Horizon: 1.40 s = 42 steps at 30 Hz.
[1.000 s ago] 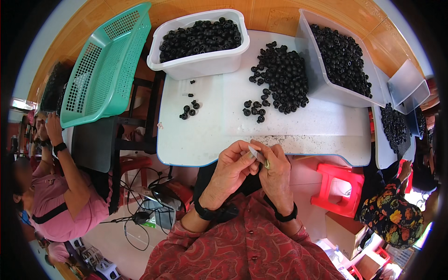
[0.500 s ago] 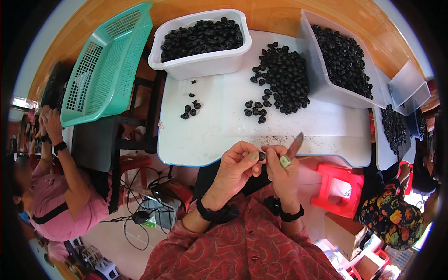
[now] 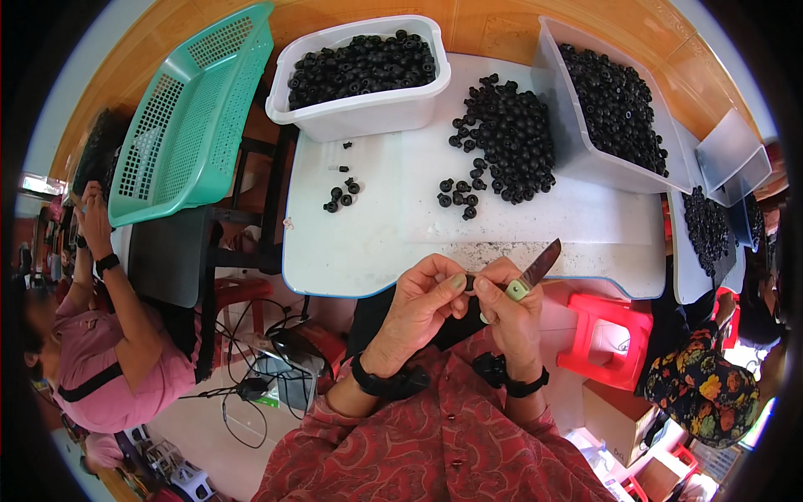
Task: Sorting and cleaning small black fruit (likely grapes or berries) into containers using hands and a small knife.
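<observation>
My left hand (image 3: pixel 429 293) is closed, pinching a small black round part (image 3: pixel 469 283) between thumb and fingers, just off the table's front edge. My right hand (image 3: pixel 507 305) is closed around the pale green handle of a knife (image 3: pixel 539 266); its blade points up and to the right. The right thumb and fingertips meet the black part too, and they hide much of it. Beyond my hands lie a small cluster of black parts (image 3: pixel 458 199) and a large heap of the same parts (image 3: pixel 510 142) on the white table (image 3: pixel 376 243).
A white tub (image 3: pixel 360 125) and a translucent bin (image 3: pixel 577 159), both full of black parts, stand at the back. Several loose pieces (image 3: pixel 339 199) lie left. A green basket (image 3: pixel 180 125) is far left, a red stool (image 3: pixel 604 341) at right. People sit on both sides.
The knife has swung to the right and tilted lower, away from the black part. My right fingers have closed in over the part. My left hand has barely moved.
</observation>
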Available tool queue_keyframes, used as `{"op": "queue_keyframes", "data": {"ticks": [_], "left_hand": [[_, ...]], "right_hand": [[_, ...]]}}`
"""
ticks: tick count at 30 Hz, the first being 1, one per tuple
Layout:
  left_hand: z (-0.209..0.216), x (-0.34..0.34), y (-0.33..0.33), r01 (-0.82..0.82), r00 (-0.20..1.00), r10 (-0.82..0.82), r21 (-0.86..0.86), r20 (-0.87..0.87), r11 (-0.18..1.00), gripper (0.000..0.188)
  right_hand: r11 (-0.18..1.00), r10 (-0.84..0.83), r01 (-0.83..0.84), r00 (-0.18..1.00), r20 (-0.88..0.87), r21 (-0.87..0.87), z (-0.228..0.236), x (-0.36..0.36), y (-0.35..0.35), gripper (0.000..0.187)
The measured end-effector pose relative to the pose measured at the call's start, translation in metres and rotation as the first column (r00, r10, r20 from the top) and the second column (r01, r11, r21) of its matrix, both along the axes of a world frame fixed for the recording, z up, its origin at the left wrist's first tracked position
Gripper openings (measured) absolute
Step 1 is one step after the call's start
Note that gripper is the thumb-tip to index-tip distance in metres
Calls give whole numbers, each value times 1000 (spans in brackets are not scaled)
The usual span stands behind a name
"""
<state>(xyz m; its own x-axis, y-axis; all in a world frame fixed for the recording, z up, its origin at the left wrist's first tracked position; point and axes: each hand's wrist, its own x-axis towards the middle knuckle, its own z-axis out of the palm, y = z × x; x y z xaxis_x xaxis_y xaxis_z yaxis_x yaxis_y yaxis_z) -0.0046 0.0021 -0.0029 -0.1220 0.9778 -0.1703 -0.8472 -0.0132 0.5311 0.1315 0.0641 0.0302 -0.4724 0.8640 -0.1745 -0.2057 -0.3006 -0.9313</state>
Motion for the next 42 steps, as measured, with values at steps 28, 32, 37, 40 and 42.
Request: {"op": "queue_keyframes", "data": {"ticks": [28,32,37,40,42], "left_hand": [[3,2,-3,-17,1000,17,-2,26,1000,13],[2,2,-3,-12,999,12,12,34,1000,13],[0,2,-3,38,999,-39,48,32,998,12],[5,2,-1,44,997,-47,56,56,997,10],[6,1,1,19,998,-22,43,63,999,12]], "right_hand": [[715,-247,-287,750,614,638,1,-14,-10,47],[737,-229,-273,759,609,618,-1,-14,-9,48],[737,-230,-279,753,617,615,-3,-12,-8,47],[749,-210,-263,777,594,608,-3,-9,-3,47],[743,-226,-263,767,601,615,-4,-8,-5,47]]}}
